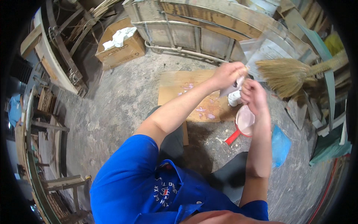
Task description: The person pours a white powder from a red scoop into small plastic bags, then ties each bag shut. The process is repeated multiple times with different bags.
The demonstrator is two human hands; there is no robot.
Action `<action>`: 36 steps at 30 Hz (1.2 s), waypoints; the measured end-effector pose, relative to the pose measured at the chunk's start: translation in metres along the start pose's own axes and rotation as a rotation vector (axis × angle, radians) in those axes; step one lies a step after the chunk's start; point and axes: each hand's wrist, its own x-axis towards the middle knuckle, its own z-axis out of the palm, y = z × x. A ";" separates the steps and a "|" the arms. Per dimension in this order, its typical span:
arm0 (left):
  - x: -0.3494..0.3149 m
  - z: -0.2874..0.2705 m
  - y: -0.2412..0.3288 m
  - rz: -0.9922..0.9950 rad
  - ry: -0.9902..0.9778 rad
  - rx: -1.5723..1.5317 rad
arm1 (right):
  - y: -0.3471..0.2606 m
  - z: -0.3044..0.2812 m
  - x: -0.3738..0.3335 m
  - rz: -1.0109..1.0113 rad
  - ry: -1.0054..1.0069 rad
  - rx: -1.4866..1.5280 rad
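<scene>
Both my hands are raised close together, right of the middle. My left hand (pixel 231 75) is closed on a pale thin sheet (pixel 226 90) that hangs below its fingers; its kind is unclear. Just beside it, my right hand (pixel 254 96) has its fingers curled shut, and what they grip is hidden and smeared by motion. A blurred see-through streak rises above the hands. Below them stand a white container (pixel 234 98) and a red-handled pan (pixel 245 121) filled with pinkish-white paste. Under my left forearm lies a cardboard sheet (pixel 169 87) with pinkish smears.
A straw broom (pixel 285 74) leans in from the right, near my right hand. On the concrete floor lies a blue plastic bag (pixel 280 145). A cardboard box (pixel 123 54) with white cloths stands at the far left, next to wooden frames. A long panel (pixel 186 37) borders the back.
</scene>
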 end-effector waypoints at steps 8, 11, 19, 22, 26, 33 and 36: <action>-0.012 0.025 0.018 0.323 -0.516 0.603 | -0.009 -0.049 0.001 -0.115 0.321 -0.980; -0.026 0.026 -0.007 0.068 -0.476 0.645 | 0.005 0.014 -0.003 -0.267 0.495 -1.589; 0.006 0.007 -0.017 -0.047 -0.088 -0.221 | 0.000 -0.001 0.005 -0.084 0.166 -0.020; 0.006 0.015 -0.003 0.101 -0.290 -0.133 | -0.007 -0.058 0.008 0.217 -0.108 0.278; -0.007 0.017 -0.010 0.161 -0.546 0.302 | -0.008 -0.044 0.010 0.112 0.181 -0.277; -0.011 -0.004 -0.062 -0.225 -0.149 0.280 | 0.026 0.024 0.016 -0.650 0.424 -1.542; 0.001 0.020 -0.036 -0.391 -0.003 -0.432 | 0.025 0.000 0.021 -0.709 0.417 -0.872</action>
